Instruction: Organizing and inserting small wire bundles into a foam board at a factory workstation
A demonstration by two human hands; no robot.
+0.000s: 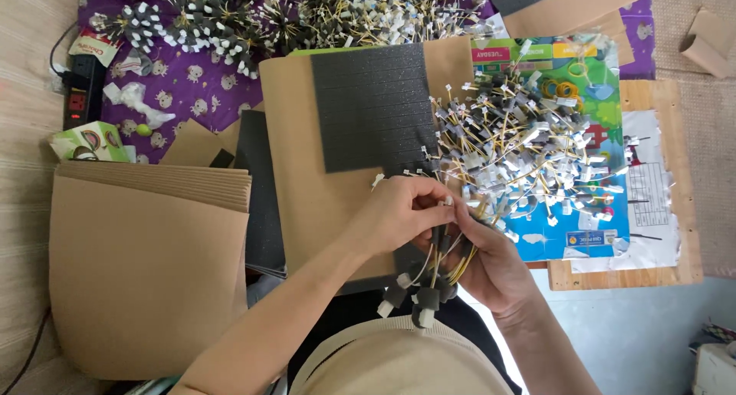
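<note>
**Both hands hold one bunch of little wires**

Right now the left hand and the right hand each have a tight grip on the same wire bunch, held close over the lap so its foam ends hang down. Just beside it lies a big wire pile. A grey foam sheet on brown card sits above. Nothing blocks the hands.

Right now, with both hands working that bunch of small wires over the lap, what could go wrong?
1. The bundle of wires is gripped only near its top between the left hand and right hand; the foam-wrapped ends hang free and might slip out.
2. The loose wire pile lies right beside the hands, so strands could snag and drag along.
</note>
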